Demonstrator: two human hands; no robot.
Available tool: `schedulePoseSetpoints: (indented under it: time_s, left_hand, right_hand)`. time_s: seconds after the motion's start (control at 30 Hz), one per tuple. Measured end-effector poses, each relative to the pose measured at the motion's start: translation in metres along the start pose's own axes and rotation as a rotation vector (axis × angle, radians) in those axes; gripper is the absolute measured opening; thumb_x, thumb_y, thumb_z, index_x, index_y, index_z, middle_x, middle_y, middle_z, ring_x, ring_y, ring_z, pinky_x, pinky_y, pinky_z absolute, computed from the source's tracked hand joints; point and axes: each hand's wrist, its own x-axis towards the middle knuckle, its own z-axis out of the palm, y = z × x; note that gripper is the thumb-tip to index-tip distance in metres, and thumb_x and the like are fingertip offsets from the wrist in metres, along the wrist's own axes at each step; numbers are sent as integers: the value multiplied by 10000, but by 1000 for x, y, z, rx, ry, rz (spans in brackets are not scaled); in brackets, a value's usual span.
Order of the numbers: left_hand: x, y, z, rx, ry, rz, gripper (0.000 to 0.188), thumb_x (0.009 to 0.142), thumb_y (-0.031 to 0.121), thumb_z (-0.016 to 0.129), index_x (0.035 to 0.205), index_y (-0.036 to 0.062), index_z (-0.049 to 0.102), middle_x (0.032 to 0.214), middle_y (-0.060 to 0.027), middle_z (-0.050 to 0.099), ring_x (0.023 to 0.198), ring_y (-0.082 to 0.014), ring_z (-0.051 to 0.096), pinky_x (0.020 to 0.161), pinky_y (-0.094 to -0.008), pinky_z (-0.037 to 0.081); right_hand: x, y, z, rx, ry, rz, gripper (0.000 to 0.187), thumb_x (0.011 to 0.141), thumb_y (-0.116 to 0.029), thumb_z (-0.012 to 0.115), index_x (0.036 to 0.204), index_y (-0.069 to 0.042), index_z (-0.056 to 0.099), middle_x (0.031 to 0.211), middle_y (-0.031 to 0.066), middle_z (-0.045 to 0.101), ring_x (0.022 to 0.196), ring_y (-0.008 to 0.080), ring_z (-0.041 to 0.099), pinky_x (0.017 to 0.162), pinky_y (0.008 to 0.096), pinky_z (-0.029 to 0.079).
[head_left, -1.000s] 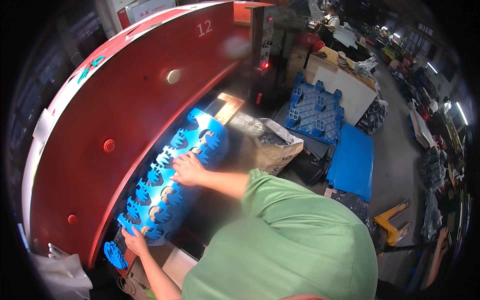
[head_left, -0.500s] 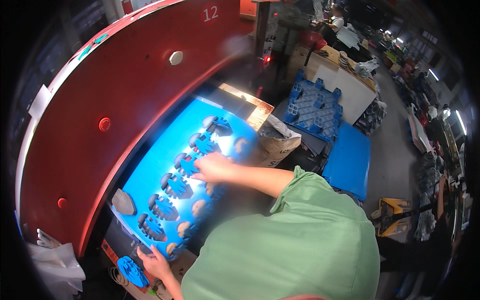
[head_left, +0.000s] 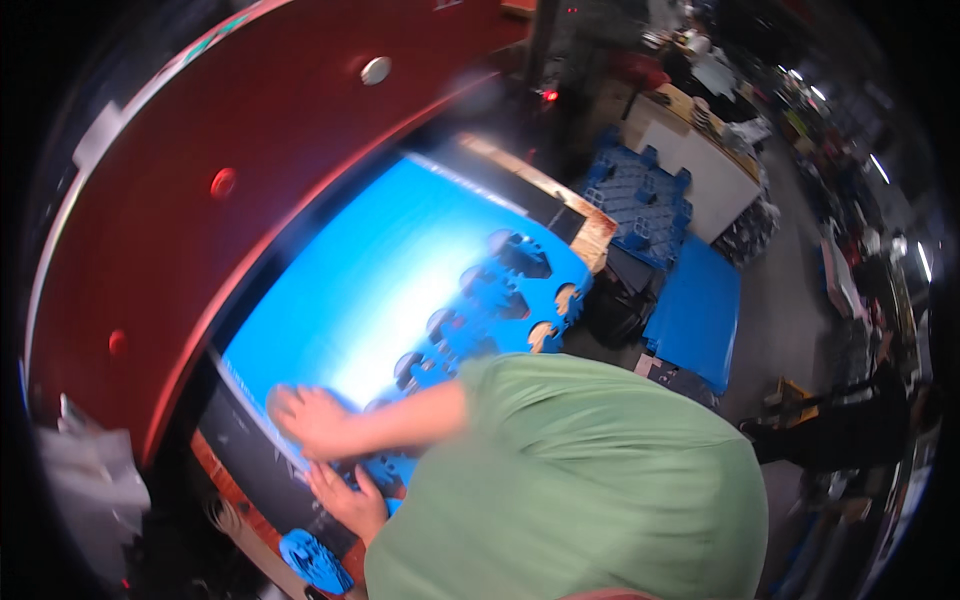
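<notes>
A blue foam sheet (head_left: 330, 270) lies on the dark press bed, with rows of cut-out shapes along the side nearest me. My right hand (head_left: 318, 422) reaches across to the sheet's left part, blurred, its fingers over a grey block (head_left: 274, 402) that is mostly hidden beneath them. Close below it, my left hand (head_left: 348, 500) rests at the sheet's near left edge, fingers apart and thumb raised. A stack of blue cut foam pieces (head_left: 315, 560) sits below the left hand. My right forearm and body hide some of the cut-outs.
The red press body (head_left: 200, 200) rises along the left, with a red button (head_left: 223, 182). Beyond the bed's right end stand a blue plastic pallet (head_left: 640, 200) and more blue sheets (head_left: 695, 315). A clear plastic bag (head_left: 90, 480) hangs at lower left. Another person (head_left: 850, 430) is at far right.
My right hand has moved from the cut-outs to the grey block at the sheet's left. The sheet has shifted toward me and right, showing more uncut blue. The left hand stays near the edge.
</notes>
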Motion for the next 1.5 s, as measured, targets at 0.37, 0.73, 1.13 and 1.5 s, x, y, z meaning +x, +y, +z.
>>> schedulePoseSetpoints:
  time_s: [0.37,0.73,1.13,1.5]
  left_hand:
    - [-33,-26,-37,105,20,-101,554,791,196,669,1292,-16,569,1352,-180,543,1292,-398,469,1058,-473,389]
    - [-45,-31,-42,83,46,-114,523,777,134,664,1272,-9,578,1350,-181,540,1288,-388,476,1029,-448,429]
    - [-47,-30,-43,102,56,-118,527,771,141,669,1268,-9,582,1333,-175,555,1285,-382,483,1008,-443,444]
    - [-48,-32,-46,109,73,-122,571,769,300,726,1249,16,603,1317,-147,574,1289,-345,481,1081,-504,331]
  right_hand:
    - [-3,-45,26,300,315,-25,620,651,-184,734,1247,-88,594,1239,198,583,1080,418,566,938,499,446]
    - [1,17,-19,1255,222,355,600,761,-99,738,1313,32,544,1199,171,626,1041,217,617,879,323,504]
    - [-46,8,-50,1560,148,352,573,849,-105,641,1380,13,463,1213,156,611,986,197,645,805,334,563]
    - [-75,-20,-88,1969,-48,221,579,868,-171,572,1410,-30,429,1270,157,578,1060,238,627,839,375,558]
